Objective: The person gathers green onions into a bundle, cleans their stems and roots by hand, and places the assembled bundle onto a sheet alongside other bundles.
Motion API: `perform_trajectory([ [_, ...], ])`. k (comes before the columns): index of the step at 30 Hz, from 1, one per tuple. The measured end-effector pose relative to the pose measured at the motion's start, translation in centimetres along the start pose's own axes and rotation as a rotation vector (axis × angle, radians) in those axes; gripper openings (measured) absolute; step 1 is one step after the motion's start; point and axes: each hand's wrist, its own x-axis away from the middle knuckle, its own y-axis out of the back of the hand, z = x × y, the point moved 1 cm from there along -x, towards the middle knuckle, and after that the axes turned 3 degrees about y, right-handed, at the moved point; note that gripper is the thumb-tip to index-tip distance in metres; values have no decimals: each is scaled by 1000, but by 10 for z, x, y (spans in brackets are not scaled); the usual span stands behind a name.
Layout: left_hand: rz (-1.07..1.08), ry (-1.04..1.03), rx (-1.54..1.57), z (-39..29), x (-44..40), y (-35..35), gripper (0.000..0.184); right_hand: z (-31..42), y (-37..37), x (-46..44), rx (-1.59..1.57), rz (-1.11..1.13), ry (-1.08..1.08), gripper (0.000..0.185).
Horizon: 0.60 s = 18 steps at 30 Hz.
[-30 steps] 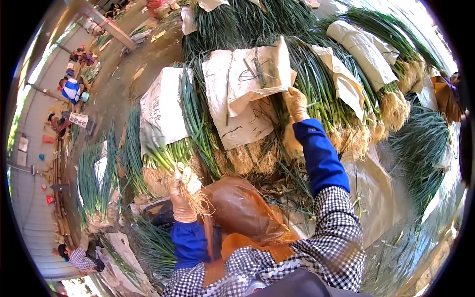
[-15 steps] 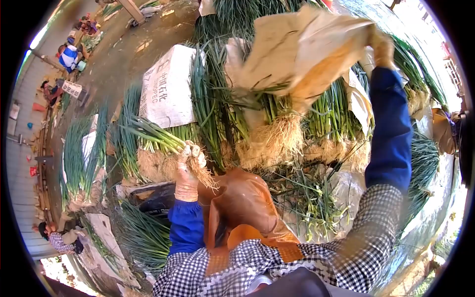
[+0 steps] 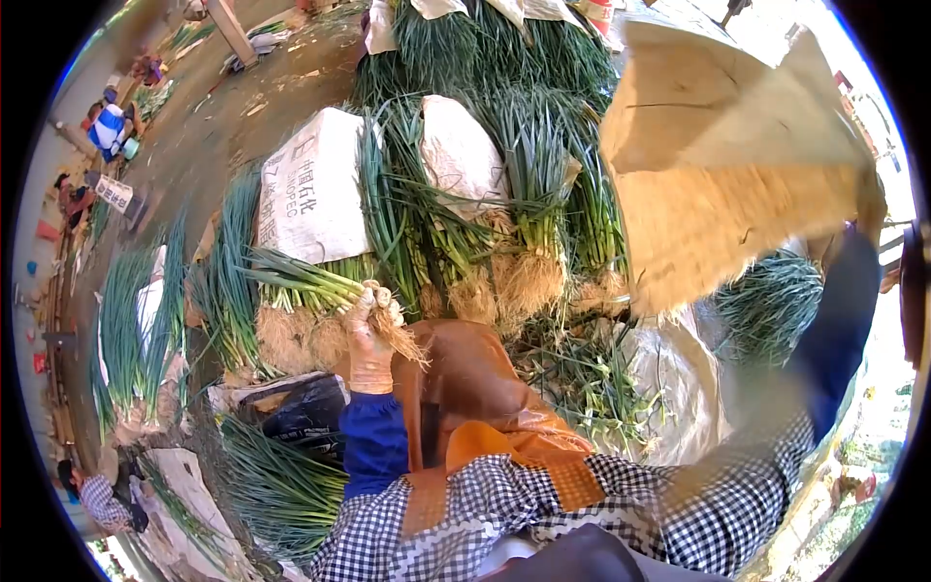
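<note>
My left hand [image 3: 367, 341] is closed around a small bunch of scallions [image 3: 312, 281], white ends and tan roots up by the fingers, green leaves pointing left. Off to the right, my blurred right hand [image 3: 861, 211] grips the edge of a large tan sack [image 3: 732, 218], raised and partly folded over. Rooted scallion bundles [image 3: 533, 209] lie in rows ahead of me. A white printed sack [image 3: 315, 194] covers some on the left, and another white sack [image 3: 464, 155] lies over those in the middle. The raised sack hides part of the right side.
Loose scallion scraps [image 3: 592, 378] lie beside my brown apron [image 3: 475, 364], near a clear plastic sheet [image 3: 684, 388]. More scallions [image 3: 276, 475] are at lower left. A person [image 3: 105, 500] sits at far left; others are farther back. A post [image 3: 231, 34] stands at upper left.
My right hand has swung the tan sack to the right and toward me, uncovering scallion bundles in the middle. My left hand keeps its bunch in nearly the same place.
</note>
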Motion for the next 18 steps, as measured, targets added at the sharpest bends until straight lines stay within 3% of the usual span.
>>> perform_trajectory([
  [11, -38, 130, -70, 94, 25, -13, 16, -270, 98, 283, 298, 227, -652, 28],
  [15, 36, 142, -52, 111, 26, -38, 15, -309, 104, 327, 512, 334, -778, 28],
  [18, 54, 163, -33, 119, 25, -33, 14, -305, 74, 318, 762, 349, -689, 28],
])
